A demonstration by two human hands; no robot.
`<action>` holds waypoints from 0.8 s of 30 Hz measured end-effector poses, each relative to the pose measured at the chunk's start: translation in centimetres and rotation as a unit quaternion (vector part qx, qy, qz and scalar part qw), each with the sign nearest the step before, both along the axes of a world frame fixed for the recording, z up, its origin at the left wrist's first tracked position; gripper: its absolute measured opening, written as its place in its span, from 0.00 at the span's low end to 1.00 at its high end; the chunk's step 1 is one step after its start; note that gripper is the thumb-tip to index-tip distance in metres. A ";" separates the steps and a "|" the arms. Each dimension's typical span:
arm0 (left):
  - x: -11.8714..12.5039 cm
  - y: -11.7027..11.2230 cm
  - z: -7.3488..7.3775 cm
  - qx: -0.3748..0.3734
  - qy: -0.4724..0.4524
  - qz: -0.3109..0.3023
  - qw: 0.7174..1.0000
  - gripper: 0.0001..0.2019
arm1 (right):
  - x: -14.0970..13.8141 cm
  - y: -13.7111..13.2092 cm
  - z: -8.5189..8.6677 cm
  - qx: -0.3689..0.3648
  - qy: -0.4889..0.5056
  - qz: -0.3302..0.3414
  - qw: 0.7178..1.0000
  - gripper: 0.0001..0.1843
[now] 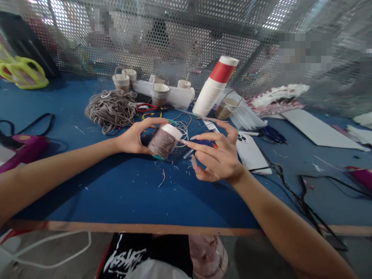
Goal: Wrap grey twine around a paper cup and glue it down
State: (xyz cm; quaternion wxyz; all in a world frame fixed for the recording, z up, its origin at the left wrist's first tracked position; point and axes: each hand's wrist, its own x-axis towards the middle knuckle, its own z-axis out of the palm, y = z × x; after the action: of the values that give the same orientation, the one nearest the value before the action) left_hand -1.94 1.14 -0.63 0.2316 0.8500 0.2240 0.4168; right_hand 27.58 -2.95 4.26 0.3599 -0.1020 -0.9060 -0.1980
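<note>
"I'm on the head view from my end. Where's the cup [172,132]?"

"Just left of the frame's centre, tipped over, wound with cord [161,144] except for a white band facing upper right."

"And the fingers?"

"The left hand [130,136] grasps it from the left, fingers over the top, thumb underneath. The right hand [216,155], right of centre, has bent, spread fingers; one fingertip comes close to the white band, but I can't tell whether it touches or pinches anything."

"How would it handle?"

"Light, I'd judge, and probably paper: the bare band could dent, while the winding should be softer, grippier and add some stiffness. I'd hold it round the wound part, gently, off the rim."

"What's about it?"

"A heap [110,110] of similar cord at upper left, a leaning stack [215,85] of paper cups right of upper centre, and a phone [251,153] on the blue table [145,201], right of centre."
</note>
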 end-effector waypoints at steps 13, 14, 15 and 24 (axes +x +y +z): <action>0.3 -0.2 0.1 -0.074 -0.042 -0.049 0.995 0.43 | -0.6 -0.3 0.3 -0.015 -0.071 -0.040 0.997 0.08; 0.3 -0.2 0.2 -0.081 -0.047 -0.051 0.994 0.43 | -0.5 -0.3 0.3 -0.011 -0.071 -0.039 0.997 0.08; 0.2 -0.2 0.2 -0.089 -0.052 -0.052 0.993 0.43 | -0.4 -0.2 0.3 -0.006 -0.067 -0.036 0.997 0.09; 0.0 -0.1 0.2 -0.134 -0.088 -0.056 0.986 0.45 | -0.6 -0.6 0.5 0.097 -0.003 -0.027 0.995 0.13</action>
State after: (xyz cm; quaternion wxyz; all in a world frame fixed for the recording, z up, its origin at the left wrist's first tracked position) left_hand -1.91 1.04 -0.46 0.3850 0.7825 0.2092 0.4423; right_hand 27.02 -3.52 4.75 0.3595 -0.0904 -0.8808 -0.2947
